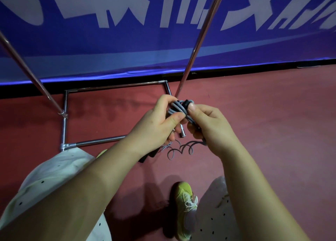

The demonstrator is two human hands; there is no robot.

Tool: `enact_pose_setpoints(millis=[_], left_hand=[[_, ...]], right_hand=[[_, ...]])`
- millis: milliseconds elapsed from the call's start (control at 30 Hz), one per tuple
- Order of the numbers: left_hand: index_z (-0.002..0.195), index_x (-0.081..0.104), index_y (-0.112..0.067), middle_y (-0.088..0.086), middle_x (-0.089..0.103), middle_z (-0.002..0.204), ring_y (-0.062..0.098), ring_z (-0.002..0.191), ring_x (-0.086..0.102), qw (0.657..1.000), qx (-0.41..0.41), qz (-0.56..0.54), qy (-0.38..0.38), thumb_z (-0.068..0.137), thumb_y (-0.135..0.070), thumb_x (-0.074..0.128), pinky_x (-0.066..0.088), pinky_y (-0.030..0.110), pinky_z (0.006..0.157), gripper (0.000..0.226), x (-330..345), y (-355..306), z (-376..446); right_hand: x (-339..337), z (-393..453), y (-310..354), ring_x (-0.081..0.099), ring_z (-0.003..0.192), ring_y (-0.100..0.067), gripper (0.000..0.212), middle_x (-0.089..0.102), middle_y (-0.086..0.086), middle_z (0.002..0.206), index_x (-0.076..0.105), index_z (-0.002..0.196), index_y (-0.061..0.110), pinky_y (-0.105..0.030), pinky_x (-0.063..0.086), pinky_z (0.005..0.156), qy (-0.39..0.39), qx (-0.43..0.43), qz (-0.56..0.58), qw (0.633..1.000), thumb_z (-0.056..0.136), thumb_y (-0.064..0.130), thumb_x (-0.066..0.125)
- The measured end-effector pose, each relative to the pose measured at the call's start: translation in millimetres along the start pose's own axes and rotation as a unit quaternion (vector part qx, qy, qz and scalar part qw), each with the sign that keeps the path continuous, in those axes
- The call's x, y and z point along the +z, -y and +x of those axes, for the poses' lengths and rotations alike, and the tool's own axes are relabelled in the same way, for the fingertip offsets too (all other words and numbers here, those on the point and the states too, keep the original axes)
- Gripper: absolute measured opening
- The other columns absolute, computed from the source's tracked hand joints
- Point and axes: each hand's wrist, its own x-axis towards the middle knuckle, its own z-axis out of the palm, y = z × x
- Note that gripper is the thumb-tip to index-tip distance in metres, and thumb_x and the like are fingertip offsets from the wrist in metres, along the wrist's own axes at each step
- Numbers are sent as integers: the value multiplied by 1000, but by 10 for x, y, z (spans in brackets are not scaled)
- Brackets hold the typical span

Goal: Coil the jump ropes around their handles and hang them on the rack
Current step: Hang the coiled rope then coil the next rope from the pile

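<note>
The jump rope (179,108) sits bundled between our hands at chest level: our left hand (160,126) curls round the grey coils while our right hand (209,124) pinches the black handle top, likely to keep the wraps from springing loose. Below them, a loose tail of cord (181,149) curls on the red floor (263,122). Beyond stands the chrome rack (195,48), nothing visibly hanging on it.

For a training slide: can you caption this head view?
Both hands, left hand and right hand, grip a grey jump rope coiled round its handles, above the rack.
</note>
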Motion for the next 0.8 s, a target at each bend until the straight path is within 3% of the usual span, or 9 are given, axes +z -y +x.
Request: enact_pose_setpoints(millis=[100, 200, 300, 400, 500, 567, 633, 700, 800], left_hand=[[90, 39, -32, -24, 64, 62, 9, 47, 57, 999, 5, 35, 19, 95, -22, 52, 47, 26, 49, 18, 5, 3, 13], [88, 38, -29, -16, 65, 62, 11, 48, 57, 999, -2, 33, 43, 94, -24, 53, 47, 30, 49, 17, 0, 33, 33], [92, 38, -30, -13, 65, 61, 14, 49, 57, 998, -34, -16, 44, 94, -24, 53, 49, 32, 49, 16, 6, 54, 93], [96, 38, -29, -10, 65, 55, 12, 46, 57, 991, -89, -94, 43, 94, -20, 55, 49, 27, 46, 20, -5, 15, 196], [100, 46, -21, -1, 68, 64, 17, 55, 64, 943, -199, -245, 107, 79, -23, 60, 52, 29, 52, 26, -61, 29, 229], [95, 52, -15, 7, 70, 72, 23, 61, 65, 915, -245, -272, 171, 73, -32, 56, 54, 34, 61, 28, -45, 45, 180], [91, 56, -10, 9, 67, 70, 22, 57, 60, 908, -254, -276, 187, 84, -33, 52, 53, 34, 58, 24, 38, 55, 156], [90, 57, -8, 6, 61, 64, 19, 50, 53, 918, -249, -271, 149, 97, -25, 45, 47, 30, 50, 22, 102, 44, 178], [89, 55, -7, 4, 53, 59, 17, 44, 45, 922, -239, -270, 138, 101, -21, 39, 41, 26, 45, 25, 97, 34, 230]], right_hand=[[-6, -32, -18, 40, 50, -6, 33, 54, 9, 50, 59, 75, 7, -19, 28, 47, -19, 4, -30, 999, 100, 23, 44], [-23, -29, -82, 39, 51, -7, 33, 55, 9, 52, 61, 73, 11, -18, 29, 48, -10, 12, -21, 1000, 99, 22, 46], [-23, 85, -92, 36, 46, -2, 34, 50, 10, 45, 57, 68, 9, -12, 29, 47, -23, -16, -31, 999, 99, 17, 48], [-5, 264, -129, 32, 45, -3, 35, 42, 10, 46, 53, 63, 8, -12, 27, 47, -55, -44, -33, 997, 91, 29, 53], [-40, 369, -197, 30, 47, -6, 35, 42, 2, 53, 53, 63, 9, -15, 25, 46, -98, -32, 0, 995, 85, 35, 52], [-95, 389, -222, 29, 47, -8, 37, 40, -9, 60, 55, 66, 5, -17, 23, 45, -119, -15, 21, 993, 84, 37, 53], [-142, 404, -238, 28, 47, -8, 36, 38, -10, 62, 54, 62, 10, -18, 22, 43, -130, -1, 34, 991, 86, 37, 53], [-158, 413, -248, 27, 47, -9, 38, 38, -8, 60, 50, 53, 20, -18, 21, 43, -132, 12, 46, 990, 86, 37, 53], [-159, 413, -249, 26, 47, -10, 36, 39, 1, 54, 50, 56, 18, -20, 19, 44, -107, 24, 60, 992, 84, 42, 50]])
